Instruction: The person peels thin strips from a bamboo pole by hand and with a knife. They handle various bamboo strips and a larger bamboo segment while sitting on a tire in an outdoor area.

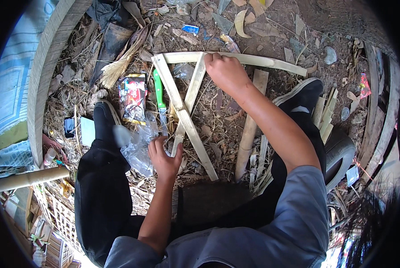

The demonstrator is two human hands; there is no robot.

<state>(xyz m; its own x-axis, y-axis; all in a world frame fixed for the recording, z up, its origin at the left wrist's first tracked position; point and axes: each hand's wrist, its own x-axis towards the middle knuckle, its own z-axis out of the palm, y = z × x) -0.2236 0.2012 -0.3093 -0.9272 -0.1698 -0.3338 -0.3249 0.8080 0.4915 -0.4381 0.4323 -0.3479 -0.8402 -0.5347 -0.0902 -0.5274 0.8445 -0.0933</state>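
Our crossed strips (182, 112) lie set; at their tops our right hand (228, 75) grasps a long strip (262, 61), seemingly unfastened; beside them our left hand (165, 161) hangs released.

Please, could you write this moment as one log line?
Right hand: curled at top of crossed pale strips | left hand: open, near one strip's lower end | green-handled knife: on ground
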